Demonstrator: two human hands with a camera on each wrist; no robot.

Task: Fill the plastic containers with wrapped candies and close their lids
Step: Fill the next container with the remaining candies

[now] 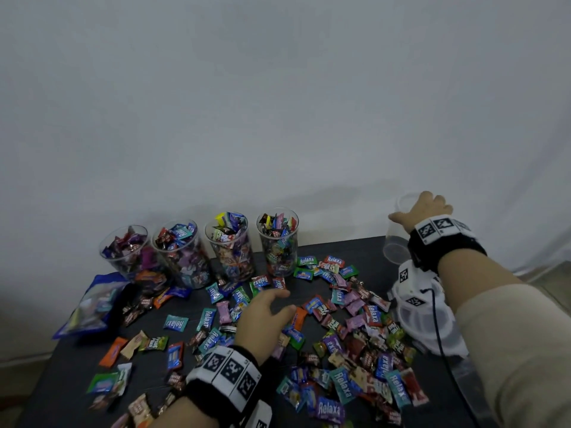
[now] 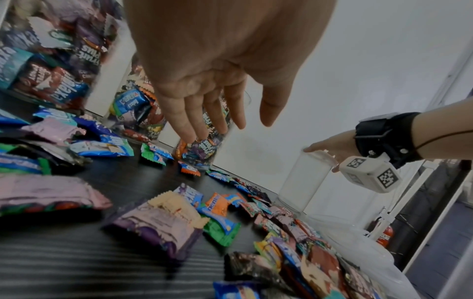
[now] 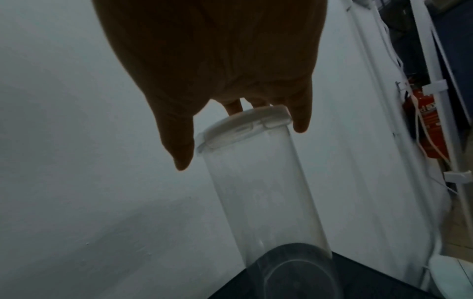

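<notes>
1. At the table's far right corner, the empty container [image 1: 397, 230] stands upright, lid [image 3: 245, 123] on, right hand [image 1: 425, 208] cupping its top.
2. Left hand [image 1: 265, 316] hovers relaxed, empty, over scattered candies [image 1: 355, 335], well apart from it.

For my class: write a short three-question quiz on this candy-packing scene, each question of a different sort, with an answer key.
1. True or false: the four candy-filled containers at the back of the table have their lids on.
2. Multiple choice: the right hand rests on
A. a pile of candies
B. the lid of the empty container
C. the blue bag
3. Fill in: the left hand hovers over the loose ______ with its fingers relaxed, holding nothing.

Key: 1 false; 2 B; 3 candies
</notes>
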